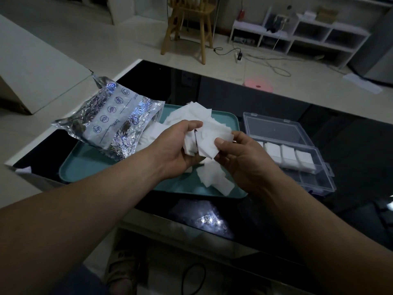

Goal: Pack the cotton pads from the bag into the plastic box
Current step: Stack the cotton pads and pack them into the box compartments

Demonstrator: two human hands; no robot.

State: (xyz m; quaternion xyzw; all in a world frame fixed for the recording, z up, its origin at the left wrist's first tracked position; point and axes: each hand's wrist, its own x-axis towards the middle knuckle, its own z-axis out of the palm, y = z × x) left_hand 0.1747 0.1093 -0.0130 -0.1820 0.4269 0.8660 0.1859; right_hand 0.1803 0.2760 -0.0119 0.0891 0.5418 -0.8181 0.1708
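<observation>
- Head view: a bunch of cotton pads (209, 141) is held over the teal tray (85, 165). It is gripped by the left hand (176, 145) with curled fingers. One pad at its edge is pinched between the thumb and fingers of the right hand (240, 158).
- The plastic box (327, 179) is seen on the dark counter (350, 145), at about 3 o'clock from the hands and just beside the tray. Its long axis runs roughly from 10 to 4 o'clock. The right hand is judged the nearer.
- The box is open, with its clear lid (274, 128) laid back towards 12 o'clock. One row of compartments is filled with stacked pads (289, 156); the nearest row appears empty.
- Loose pads (214, 177) are scattered in the tray. The foil bag (110, 116) is lying at 9 o'clock, its mouth turned towards the pile.
</observation>
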